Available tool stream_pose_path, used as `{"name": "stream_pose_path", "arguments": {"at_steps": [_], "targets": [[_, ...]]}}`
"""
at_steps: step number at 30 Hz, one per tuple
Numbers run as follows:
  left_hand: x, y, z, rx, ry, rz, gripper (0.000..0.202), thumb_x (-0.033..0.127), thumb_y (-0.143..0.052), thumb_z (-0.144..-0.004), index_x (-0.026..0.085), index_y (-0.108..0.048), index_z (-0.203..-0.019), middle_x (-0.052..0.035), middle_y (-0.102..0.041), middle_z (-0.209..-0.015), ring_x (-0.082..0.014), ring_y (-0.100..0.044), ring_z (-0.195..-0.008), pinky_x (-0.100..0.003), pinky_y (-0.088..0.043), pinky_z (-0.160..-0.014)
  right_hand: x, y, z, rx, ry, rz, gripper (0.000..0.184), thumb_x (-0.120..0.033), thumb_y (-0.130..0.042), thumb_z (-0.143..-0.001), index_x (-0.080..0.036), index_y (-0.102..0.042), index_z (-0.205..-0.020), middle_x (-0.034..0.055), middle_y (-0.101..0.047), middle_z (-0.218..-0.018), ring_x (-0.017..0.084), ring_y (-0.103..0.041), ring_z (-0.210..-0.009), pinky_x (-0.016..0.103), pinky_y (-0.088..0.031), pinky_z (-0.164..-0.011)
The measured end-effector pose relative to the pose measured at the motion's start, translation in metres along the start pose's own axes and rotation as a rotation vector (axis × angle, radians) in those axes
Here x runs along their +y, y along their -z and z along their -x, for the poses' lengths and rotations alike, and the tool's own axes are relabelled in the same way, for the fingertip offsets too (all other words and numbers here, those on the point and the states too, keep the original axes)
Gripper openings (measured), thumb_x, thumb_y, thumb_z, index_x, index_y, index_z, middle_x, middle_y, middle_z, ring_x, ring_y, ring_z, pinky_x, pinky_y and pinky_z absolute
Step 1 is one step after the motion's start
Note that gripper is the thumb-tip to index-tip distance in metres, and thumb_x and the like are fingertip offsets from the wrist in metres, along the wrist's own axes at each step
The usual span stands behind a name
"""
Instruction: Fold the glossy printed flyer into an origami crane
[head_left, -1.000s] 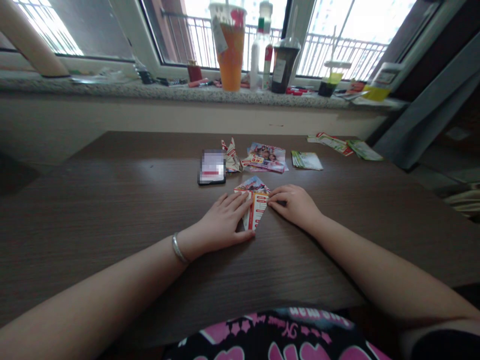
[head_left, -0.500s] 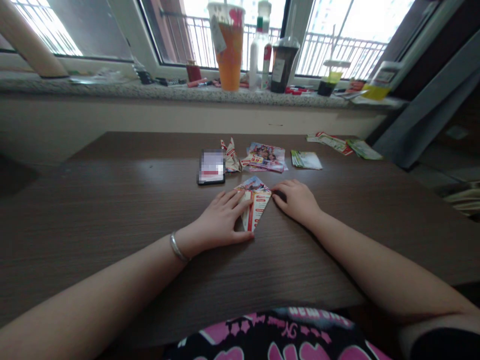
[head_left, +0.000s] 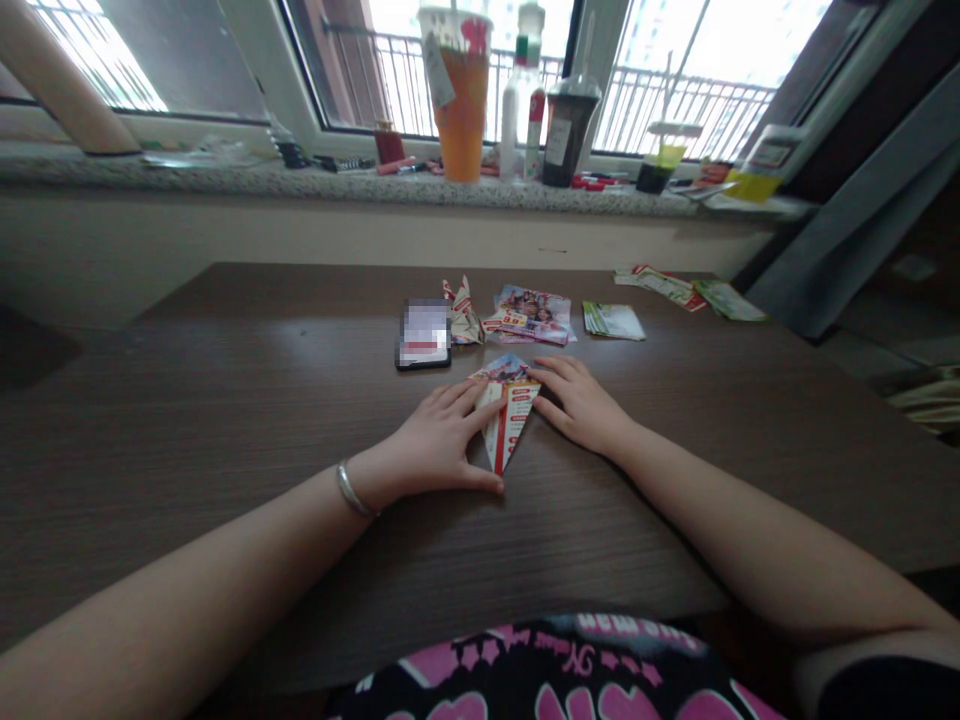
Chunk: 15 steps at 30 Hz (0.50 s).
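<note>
A folded, pointed piece of printed paper [head_left: 508, 415], red and white with a coloured top, lies on the brown wooden table [head_left: 225, 400]. My left hand [head_left: 439, 440] lies flat with fingers stretched out, pressing the paper's left side; a silver bangle is on that wrist. My right hand [head_left: 577, 400] rests flat against the paper's right edge, fingers extended toward its upper part.
Behind the paper lie a phone [head_left: 424, 335], a small folded paper figure [head_left: 463, 312], a stack of printed leaflets [head_left: 532, 315] and more leaflets [head_left: 613, 320] to the right. Drink cups [head_left: 459, 95] and bottles stand on the stone windowsill [head_left: 225, 180].
My right hand opened and slid left onto the paper's right edge, its fingers reaching up to the paper's top. The left hand stays pressed in place.
</note>
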<state>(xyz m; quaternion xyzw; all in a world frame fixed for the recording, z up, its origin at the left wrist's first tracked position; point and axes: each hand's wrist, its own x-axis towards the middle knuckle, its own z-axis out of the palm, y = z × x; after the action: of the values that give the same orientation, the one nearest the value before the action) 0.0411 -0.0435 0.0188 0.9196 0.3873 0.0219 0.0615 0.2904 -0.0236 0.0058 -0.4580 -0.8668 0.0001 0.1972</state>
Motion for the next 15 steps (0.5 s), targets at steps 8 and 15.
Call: {"name": "stream_pose_path", "arguments": {"at_steps": [8, 15], "targets": [[-0.0018, -0.0014, 0.0009, 0.021, 0.002, -0.036, 0.089, 0.078, -0.04, -0.081, 0.026, -0.02, -0.151, -0.0131, -0.021, -0.157, -0.0332, -0.021, -0.144, -0.047, -0.022, -0.113, 0.0016, -0.0015, -0.0007, -0.039, 0.015, -0.058, 0.038, -0.038, -0.052, -0.091, -0.018, -0.059, -0.122, 0.0114, -0.055, -0.133, 0.028, -0.042, -0.128, 0.05, -0.034, -0.11], [-0.0047, -0.0045, 0.0037, 0.08, -0.04, -0.09, 0.078, 0.069, -0.038, -0.088, 0.025, -0.022, -0.151, -0.0109, -0.027, -0.155, -0.0313, -0.026, -0.143, -0.045, -0.024, -0.113, 0.0061, -0.0026, -0.0017, 0.037, -0.012, -0.317, 0.023, -0.033, -0.047, -0.093, -0.018, -0.059, -0.107, 0.0113, -0.063, -0.119, 0.024, -0.054, -0.114, 0.046, -0.041, -0.101]]}}
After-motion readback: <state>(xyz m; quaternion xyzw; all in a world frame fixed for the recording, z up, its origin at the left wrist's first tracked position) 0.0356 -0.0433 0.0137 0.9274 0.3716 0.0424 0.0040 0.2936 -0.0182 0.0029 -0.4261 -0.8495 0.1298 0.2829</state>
